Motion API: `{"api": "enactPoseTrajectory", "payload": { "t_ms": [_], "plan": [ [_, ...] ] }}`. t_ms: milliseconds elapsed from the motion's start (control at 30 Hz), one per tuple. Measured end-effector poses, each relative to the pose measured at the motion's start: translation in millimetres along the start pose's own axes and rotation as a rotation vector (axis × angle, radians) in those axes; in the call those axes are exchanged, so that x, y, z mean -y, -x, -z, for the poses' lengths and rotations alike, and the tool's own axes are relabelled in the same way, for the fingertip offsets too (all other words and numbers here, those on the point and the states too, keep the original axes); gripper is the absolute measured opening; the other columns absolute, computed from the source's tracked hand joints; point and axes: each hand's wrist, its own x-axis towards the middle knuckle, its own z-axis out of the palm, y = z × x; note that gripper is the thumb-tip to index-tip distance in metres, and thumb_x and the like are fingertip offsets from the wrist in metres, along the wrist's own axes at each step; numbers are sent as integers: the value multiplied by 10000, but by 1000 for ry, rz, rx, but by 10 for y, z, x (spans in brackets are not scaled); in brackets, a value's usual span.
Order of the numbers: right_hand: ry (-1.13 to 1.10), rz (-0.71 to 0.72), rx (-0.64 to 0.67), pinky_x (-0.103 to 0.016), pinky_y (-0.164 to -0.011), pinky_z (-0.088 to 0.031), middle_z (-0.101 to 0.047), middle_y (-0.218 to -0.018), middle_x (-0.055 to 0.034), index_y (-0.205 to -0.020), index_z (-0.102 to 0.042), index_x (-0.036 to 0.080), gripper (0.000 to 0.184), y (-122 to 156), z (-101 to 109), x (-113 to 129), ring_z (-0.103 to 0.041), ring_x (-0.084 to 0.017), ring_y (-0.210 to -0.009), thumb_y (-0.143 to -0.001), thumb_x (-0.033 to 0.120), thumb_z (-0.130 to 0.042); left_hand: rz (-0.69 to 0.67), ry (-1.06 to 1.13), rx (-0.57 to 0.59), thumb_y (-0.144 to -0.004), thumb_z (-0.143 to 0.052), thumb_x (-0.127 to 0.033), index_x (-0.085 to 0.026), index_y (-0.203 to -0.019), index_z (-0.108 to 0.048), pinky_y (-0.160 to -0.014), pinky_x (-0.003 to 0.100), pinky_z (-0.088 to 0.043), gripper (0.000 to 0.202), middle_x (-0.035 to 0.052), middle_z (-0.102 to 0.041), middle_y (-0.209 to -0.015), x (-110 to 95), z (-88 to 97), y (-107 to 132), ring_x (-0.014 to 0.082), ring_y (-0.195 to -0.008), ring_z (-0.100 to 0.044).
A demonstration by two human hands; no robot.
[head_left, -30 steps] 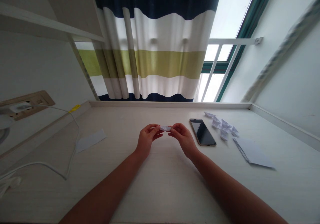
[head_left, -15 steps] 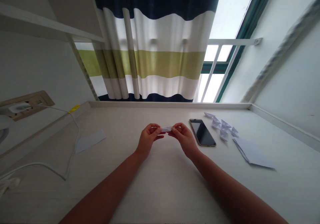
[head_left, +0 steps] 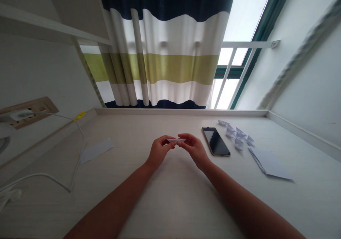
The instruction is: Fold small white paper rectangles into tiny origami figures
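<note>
A small folded white paper boat, narrow with pointed ends, is held above the table between my two hands. My left hand pinches it from the left, thumb on the near side and fingers behind. From the right my right hand grips it the same way, and the two thumb tips nearly meet at its middle. Fingers partly cover the paper. Several similar folded paper boats lie in a cluster to the right, beyond a dark-screened phone.
A stack of white paper lies at the right. On the left are a single paper strip and a white cable running to a wall socket. A raised rim borders the table's far edge, before a striped curtain.
My hands have come closer together, with the thumbs moving from the paper's ends to its middle. More of its pointed ends now shows.
</note>
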Motion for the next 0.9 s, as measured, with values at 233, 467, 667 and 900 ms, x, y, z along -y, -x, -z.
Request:
{"api": "enactPoseTrajectory", "payload": {
  "t_ms": [233, 467, 667, 900],
  "plan": [
    [108, -10, -27, -289, -645, -451, -641, -604, -11, -733, -686, 165, 196, -6, 3, -3, -561, -127, -605, -592, 299, -708, 35, 30, 21, -623, -669, -312, -136, -731, -662, -648, 278, -469, 207, 39, -650, -658, -31, -6, 10, 144, -640, -574],
    [99, 1, -14, -289, -617, -449, -640, -588, -10, -698, -680, 169, 174, -20, -1, 0, -567, -133, -581, -595, 307, -705, 42, 40, -9, -599, -684, -308, -142, -675, -671, -564, 240, -432, 183, 8, -610, -565, -70, -17, 12, 116, -547, -527],
    [155, 51, -1, -272, -589, -438, -615, -560, 2, -685, -648, 169, 141, -28, -1, -27, -565, -131, -567, -626, 293, -680, 63, 5, -38, -589, -685, -304, -144, -641, -672, -518, 225, -398, 169, -2, -592, -515, -96, -40, 17, 98, -494, -491],
    [209, 84, -22, -268, -573, -437, -604, -548, 4, -686, -632, 168, 131, -15, -11, -35, -561, -132, -551, -639, 287, -664, 71, 15, -56, -568, -699, -292, -140, -636, -673, -485, 226, -387, 168, 0, -590, -504, -90, -40, 7, 94, -465, -476]
  ]
}}
